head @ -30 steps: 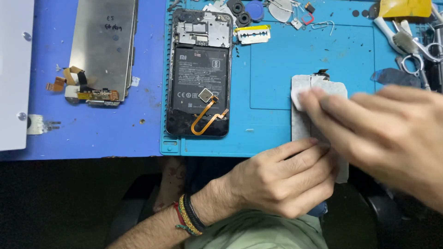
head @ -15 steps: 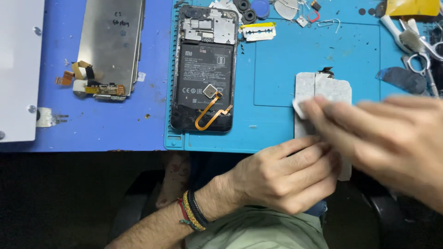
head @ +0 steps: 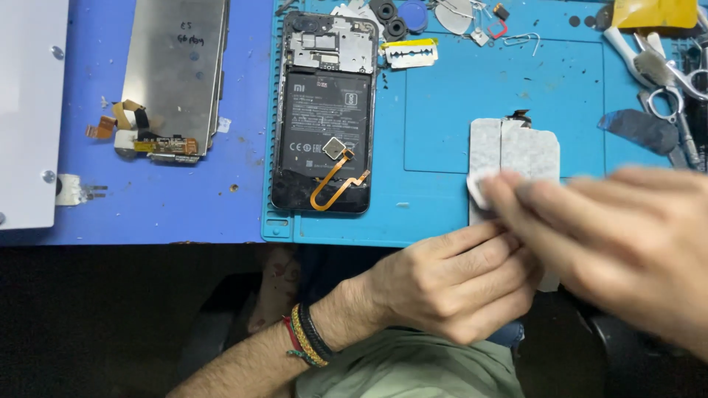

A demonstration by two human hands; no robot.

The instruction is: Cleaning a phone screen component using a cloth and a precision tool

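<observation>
Blue covers the table, with a teal repair mat laid over its right part, seen from a head camera looking straight down.

At the mat's near edge lies a flat grey-white rectangular panel, likely a phone's back cover, its lower part hidden under both hands. The left hand rests at the table's front edge, fingers curled and pressed along the panel's lower left side, steadying it. The right hand comes in from the right, motion-blurred, its fingertips pinched on a small white wipe or pad held against the panel's left edge; what the wipe is made of is hard to tell. Braided bracelets circle the left wrist.

Left of the panel, well apart, lies an opened smartphone, battery and an orange flex cable exposed. Further left, on the bare blue, a detached screen assembly lies face down. A razor blade sits just beside the phone's top right. Scissors and tweezers crowd the right edge, partly cut off. A white board is cropped at the left.
</observation>
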